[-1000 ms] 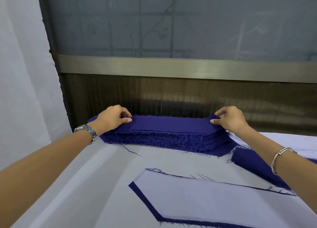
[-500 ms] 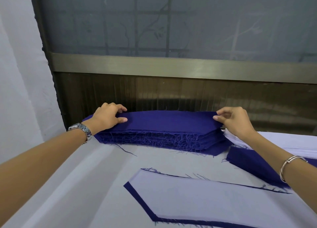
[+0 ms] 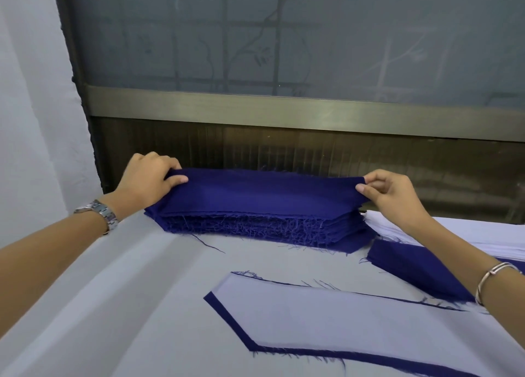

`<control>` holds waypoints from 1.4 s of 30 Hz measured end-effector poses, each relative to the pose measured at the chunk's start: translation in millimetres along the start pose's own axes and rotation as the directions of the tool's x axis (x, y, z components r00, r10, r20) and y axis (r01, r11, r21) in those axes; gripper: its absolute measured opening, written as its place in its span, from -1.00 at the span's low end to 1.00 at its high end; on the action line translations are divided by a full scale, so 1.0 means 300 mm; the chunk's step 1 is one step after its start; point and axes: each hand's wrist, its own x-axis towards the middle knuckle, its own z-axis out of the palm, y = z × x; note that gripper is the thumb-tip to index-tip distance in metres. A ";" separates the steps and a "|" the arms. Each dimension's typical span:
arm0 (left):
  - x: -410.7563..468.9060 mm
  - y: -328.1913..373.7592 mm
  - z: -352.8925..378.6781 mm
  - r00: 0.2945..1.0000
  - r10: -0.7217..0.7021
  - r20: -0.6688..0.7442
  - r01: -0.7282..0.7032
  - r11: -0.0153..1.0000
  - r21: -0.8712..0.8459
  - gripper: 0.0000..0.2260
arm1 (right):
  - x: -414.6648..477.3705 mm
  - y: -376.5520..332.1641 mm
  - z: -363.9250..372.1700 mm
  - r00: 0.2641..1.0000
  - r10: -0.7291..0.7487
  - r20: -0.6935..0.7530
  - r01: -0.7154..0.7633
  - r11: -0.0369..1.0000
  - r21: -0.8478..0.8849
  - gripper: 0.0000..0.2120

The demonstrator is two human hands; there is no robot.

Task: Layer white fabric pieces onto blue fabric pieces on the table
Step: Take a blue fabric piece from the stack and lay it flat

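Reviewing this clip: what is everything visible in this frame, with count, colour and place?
blue fabric stack: one, dark blue, far centre of table, frayed edges
top blue piece: one, dark blue, on that stack
white piece: one, white, near centre, lying on a blue piece
blue piece: one, dark blue, only its edges showing
blue pile: one, dark blue, right
white stack: one, white, far right
table: one, pale grey cover
window: one, grey frosted, behind table
wristwatch: one, silver, left wrist
bracelet: one, silver, right wrist
left hand: pinches top blue piece's left end
right hand: pinches its right end
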 end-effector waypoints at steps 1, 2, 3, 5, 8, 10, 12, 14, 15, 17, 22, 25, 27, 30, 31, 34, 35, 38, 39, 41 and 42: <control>-0.009 -0.007 -0.020 0.999 -0.019 -0.040 0.017 0.999 -0.042 -0.75 | -0.004 -0.010 -0.012 1.000 -0.010 -0.001 0.010 1.000 0.013 -0.83; -0.018 -0.014 -0.040 0.996 -0.039 -0.074 0.032 0.995 -0.091 -0.74 | -0.010 -0.020 -0.027 1.000 -0.017 -0.004 0.017 1.000 0.021 -0.83; -0.026 -0.018 -0.060 0.994 -0.057 -0.093 0.044 0.990 -0.137 -0.74 | -0.017 -0.028 -0.044 1.000 -0.024 -0.006 0.025 0.999 0.020 -0.83; -0.040 -0.023 -0.093 0.993 -0.084 -0.088 0.064 0.974 -0.215 -0.74 | -0.034 -0.044 -0.086 1.000 -0.028 0.004 0.028 0.999 0.023 -0.85; -0.058 -0.016 -0.123 0.994 -0.098 -0.046 0.074 0.924 -0.374 -0.84 | -0.075 -0.065 -0.161 0.997 0.061 0.051 -0.068 0.988 0.136 -0.88; -0.071 0.000 -0.134 0.995 -0.095 0.031 0.098 0.862 -0.498 -0.94 | -0.109 -0.066 -0.218 0.990 0.122 0.075 -0.134 0.975 0.178 -0.90; -0.091 0.024 -0.138 0.980 -0.102 0.170 0.187 0.765 -0.616 -0.96 | -0.149 -0.053 -0.286 0.982 0.142 0.127 -0.160 0.978 0.137 -0.98; -0.122 0.046 -0.137 0.929 -0.100 0.357 0.331 0.657 -0.677 -0.87 | -0.182 -0.032 -0.350 0.963 0.178 0.200 -0.200 0.975 0.095 -0.93; -0.136 0.064 -0.132 0.888 -0.083 0.452 0.402 0.617 -0.677 -0.79 | -0.200 -0.017 -0.388 0.950 0.210 0.231 -0.234 0.969 0.079 -0.89; -0.169 0.112 -0.114 0.816 -0.049 0.576 0.498 0.565 -0.658 -0.67 | -0.236 0.021 -0.463 0.908 0.292 0.301 -0.320 0.946 0.048 -0.84; -0.247 0.238 -0.072 0.727 0.003 0.687 0.545 0.606 -0.580 -0.55 | -0.318 0.191 -0.630 0.762 0.436 0.478 -0.451 0.888 -0.090 -0.59; -0.284 0.274 -0.060 0.711 0.088 0.697 0.513 0.613 -0.601 -0.40 | -0.359 0.302 -0.704 0.648 0.533 0.544 -0.545 0.823 -0.158 -0.58; -0.297 0.283 -0.047 0.693 0.120 0.711 0.515 0.608 -0.604 -0.46 | -0.377 0.348 -0.734 0.592 0.548 0.592 -0.545 0.812 -0.208 -0.64; -0.316 0.296 -0.034 0.649 0.164 0.742 0.535 0.595 -0.600 -0.63 | -0.379 0.380 -0.757 0.541 0.516 0.664 -0.517 0.827 -0.221 -0.74; -0.323 0.301 -0.031 0.651 0.167 0.740 0.529 0.600 -0.600 -0.64 | -0.375 0.387 -0.760 0.537 0.507 0.674 -0.516 0.830 -0.213 -0.76; -0.340 0.309 -0.019 0.681 0.119 0.722 0.504 0.639 -0.581 -0.50 | -0.373 0.412 -0.768 0.534 0.518 0.668 -0.510 0.827 -0.234 -0.76; -0.346 0.313 -0.016 0.688 0.101 0.719 0.498 0.654 -0.569 -0.50 | -0.374 0.419 -0.769 0.524 0.525 0.671 -0.504 0.826 -0.252 -0.76; -0.355 0.337 -0.013 0.732 0.071 0.678 0.436 0.716 -0.546 -0.58 | -0.374 0.437 -0.770 0.493 0.538 0.683 -0.487 0.822 -0.296 -0.76; -0.358 0.345 -0.015 0.742 0.074 0.666 0.417 0.727 -0.545 -0.56 | -0.374 0.442 -0.768 0.486 0.542 0.686 -0.493 0.818 -0.298 -0.76; -0.362 0.354 -0.018 0.751 0.062 0.658 0.415 0.730 -0.543 -0.58 | -0.374 0.453 -0.764 0.473 0.547 0.690 -0.516 0.807 -0.286 -0.76; -0.363 0.355 -0.019 0.748 0.055 0.661 0.423 0.728 -0.539 -0.60 | -0.375 0.458 -0.762 0.471 0.546 0.693 -0.525 0.805 -0.277 -0.74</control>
